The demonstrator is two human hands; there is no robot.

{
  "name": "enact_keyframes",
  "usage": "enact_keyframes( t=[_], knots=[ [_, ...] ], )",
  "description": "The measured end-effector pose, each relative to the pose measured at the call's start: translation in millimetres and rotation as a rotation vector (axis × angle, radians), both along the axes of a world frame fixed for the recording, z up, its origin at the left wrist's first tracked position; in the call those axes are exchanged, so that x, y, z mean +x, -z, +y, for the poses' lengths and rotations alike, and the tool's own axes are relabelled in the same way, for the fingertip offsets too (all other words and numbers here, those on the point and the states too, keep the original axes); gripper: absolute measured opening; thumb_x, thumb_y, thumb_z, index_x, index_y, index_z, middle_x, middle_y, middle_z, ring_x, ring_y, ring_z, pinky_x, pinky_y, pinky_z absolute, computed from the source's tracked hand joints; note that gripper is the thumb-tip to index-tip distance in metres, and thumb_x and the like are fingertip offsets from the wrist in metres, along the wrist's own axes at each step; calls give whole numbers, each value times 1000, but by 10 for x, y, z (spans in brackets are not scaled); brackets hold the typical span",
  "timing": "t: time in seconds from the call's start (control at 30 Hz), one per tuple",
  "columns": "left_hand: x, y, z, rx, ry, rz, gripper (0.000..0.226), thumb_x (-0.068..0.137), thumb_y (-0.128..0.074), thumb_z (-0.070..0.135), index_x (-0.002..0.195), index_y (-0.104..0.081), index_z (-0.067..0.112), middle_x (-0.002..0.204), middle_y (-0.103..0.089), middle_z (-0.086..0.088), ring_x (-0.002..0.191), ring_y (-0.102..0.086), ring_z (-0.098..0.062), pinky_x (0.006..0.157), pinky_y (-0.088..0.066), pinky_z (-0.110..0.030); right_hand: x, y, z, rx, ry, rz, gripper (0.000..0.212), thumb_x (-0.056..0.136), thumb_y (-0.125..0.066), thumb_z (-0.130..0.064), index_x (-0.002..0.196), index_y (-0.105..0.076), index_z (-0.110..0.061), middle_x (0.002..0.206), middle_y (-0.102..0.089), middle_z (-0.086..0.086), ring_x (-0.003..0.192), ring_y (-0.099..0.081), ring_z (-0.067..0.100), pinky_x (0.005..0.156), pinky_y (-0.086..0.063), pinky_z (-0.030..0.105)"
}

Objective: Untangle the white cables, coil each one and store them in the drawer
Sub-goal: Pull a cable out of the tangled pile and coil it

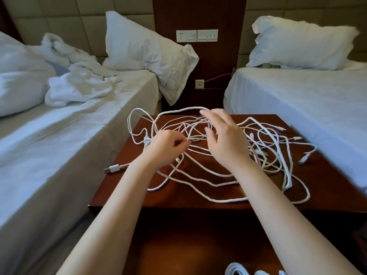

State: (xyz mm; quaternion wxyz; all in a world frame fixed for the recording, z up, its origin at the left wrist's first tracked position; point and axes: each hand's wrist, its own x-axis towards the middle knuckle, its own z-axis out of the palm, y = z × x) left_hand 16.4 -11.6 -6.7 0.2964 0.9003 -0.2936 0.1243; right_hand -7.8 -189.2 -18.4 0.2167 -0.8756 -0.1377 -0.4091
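The step in hand is the untangling: nothing on the dark red-brown wooden bedside counter (129, 197) is separated or coiled yet. The loose tangle of thin white charging cables (260, 153) sprawls over most of the counter top, with loops crossing each other many times and one arc hanging past the counter's far edge. A flat white USB plug (113, 168) sticks out over the counter's left edge, and smaller plugs lie toward its right side.

The left hand (168, 147) is above the middle of the counter, its fingers curled and pinching one strand between thumb and forefinger. The right hand (224, 139) hovers just beside it, fingers spread wide and holding nothing.

The next move probably calls for following the pinched strand to a free plug and drawing it out through the crossings without tightening them.

Some coiled white cable (237, 269) shows below the counter's near edge; I cannot tell whether it lies in a drawer.
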Motion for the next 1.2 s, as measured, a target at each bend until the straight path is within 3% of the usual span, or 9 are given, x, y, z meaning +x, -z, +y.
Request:
enact_keyframes(
  t=[0.1, 0.2, 0.33, 0.43, 0.67, 0.9, 0.97, 1.07, 1.2],
  knots=[
    [79, 33, 109, -39, -74, 1, 13, 85, -70, 25, 76, -70, 17, 71, -65, 7, 68, -57, -4, 67, -44, -18, -8, 37, 106, -37, -94, 6, 22, 89, -62, -8, 108, -70, -14, 104, -64, -1, 66, -40, -7, 61, -31, 6],
    [149, 41, 293, -40, -140, 36, 18, 78, -77, 31, 74, -70, 15, 68, -62, 7, 65, -54, -3, 62, -39, -12, -35, 11, 175, -99, -190, 229, 11, 89, -66, -25, 97, -71, -20, 86, -60, -10, 64, -42, -5, 61, -39, 21],
    [202, 99, 385, 2, -189, 15, 22, 77, -79, 29, 69, -63, 15, 62, -54, 9, 62, -48, -5, 56, -34, -14, -138, -52, 280, -172, -340, 676, 35, 77, -71, -58, 95, -67, -28, 86, -56, -15, 78, -51, 3, 68, -43, 25],
    [229, 166, 390, 22, -200, -6, 26, 79, -76, 29, 66, -57, 18, 61, -52, 10, 61, -48, -9, 53, -33, -13, -183, -42, 379, -293, -322, 814, 47, 72, -73, -61, 103, -58, -29, 85, -51, -15, 78, -49, 3, 66, -41, 25],
    [244, 159, 381, -8, -190, -8, 29, 77, -78, 26, 64, -52, 21, 62, -52, 9, 59, -46, -3, 55, -36, -10, -114, 4, 268, -301, -174, 727, 3, 91, -61, -31, 92, -59, -31, 75, -52, -12, 75, -53, 12, 62, -38, 28],
    [267, 104, 543, -67, -325, 15, 26, 87, -68, 28, 71, -63, 8, 62, -51, 6, 66, -47, -14, 56, -34, -12, -61, 87, 158, -228, -11, 645, 4, 97, -54, -27, 93, -56, -26, 101, -58, -9, 90, -56, 15, 74, -45, 30],
    [283, 112, 594, 5, -314, 113, 25, 85, -69, 34, 74, -64, 13, 68, -57, 4, 72, -51, -15, 61, -36, -23, -52, 92, 135, -220, 17, 645, 6, 99, -51, -26, 93, -53, -25, 100, -58, -7, 89, -57, 16, 73, -46, 31],
    [282, 172, 536, 105, -218, 276, 22, 79, -75, 35, 84, -68, 15, 75, -59, 8, 74, -53, -9, 63, -39, -23, -36, 104, 121, -227, 60, 654, 8, 101, -45, -27, 95, -49, -25, 96, -58, -6, 83, -55, 16, 68, -44, 31],
    [299, 206, 468, 118, -278, 201, 7, 83, -66, 18, 89, -67, 15, 82, -58, 7, 83, -55, -14, 66, -37, -22, -50, 84, 84, -211, 52, 732, 9, 102, -42, -25, 96, -48, -24, 87, -56, -7, 75, -54, 14, 61, -39, 30]
  ],
)
